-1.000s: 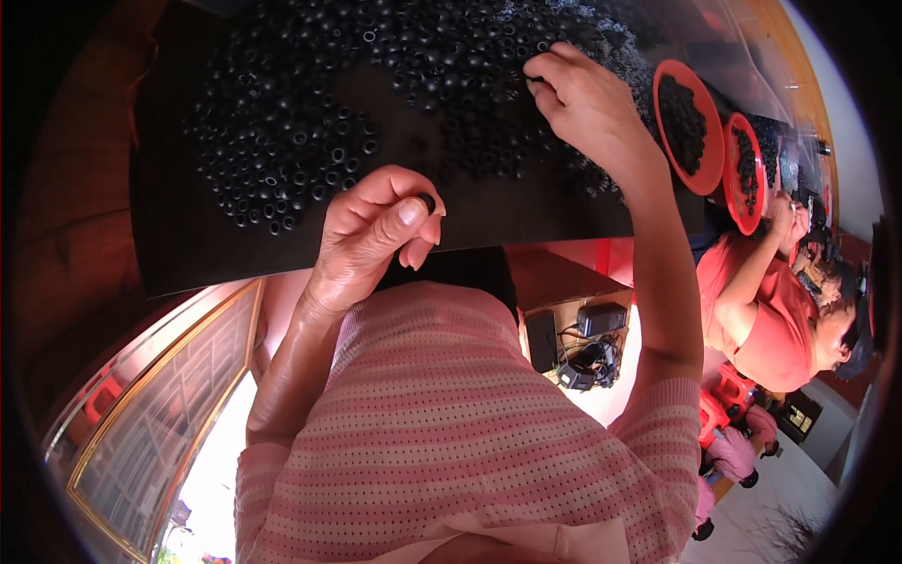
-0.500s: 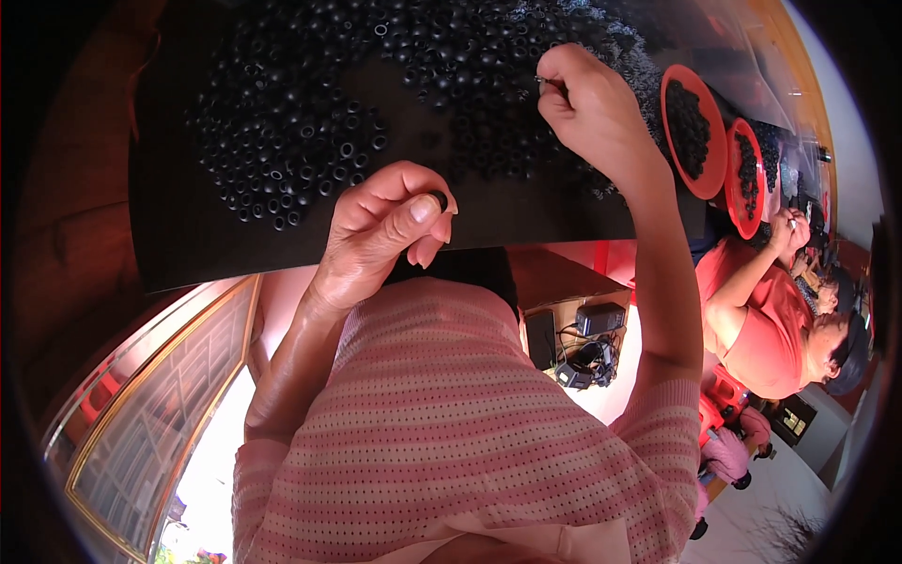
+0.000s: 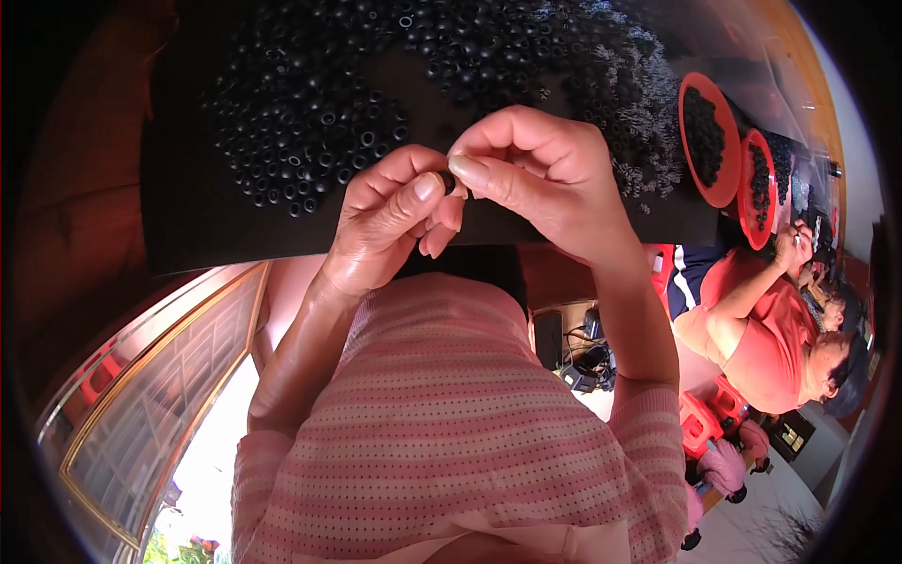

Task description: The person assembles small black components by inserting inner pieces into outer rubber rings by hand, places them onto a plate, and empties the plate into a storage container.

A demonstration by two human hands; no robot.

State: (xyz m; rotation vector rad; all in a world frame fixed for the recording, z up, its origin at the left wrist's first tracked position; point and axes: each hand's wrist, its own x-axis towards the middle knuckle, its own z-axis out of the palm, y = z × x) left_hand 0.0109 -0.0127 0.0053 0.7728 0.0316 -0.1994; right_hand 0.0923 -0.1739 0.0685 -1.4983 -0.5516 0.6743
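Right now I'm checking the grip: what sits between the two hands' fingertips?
In the head view, a small black ring is pinched between the left hand and the right hand, in front of the black mat.

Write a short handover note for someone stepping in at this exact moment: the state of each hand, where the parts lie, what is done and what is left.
Left hand: fingers closed on a small black ring, held over the near edge of the black mat.
Right hand: thumb and forefinger pinched at the same ring, meeting the left fingertips.
Parts: a big heap of loose black rings on the mat beyond the hands; smaller, finer black pieces to the right.
Done: two red bowls at far right hold black pieces.
Left: most of the heap lies unsorted on the mat. A person in a red shirt works alongside.
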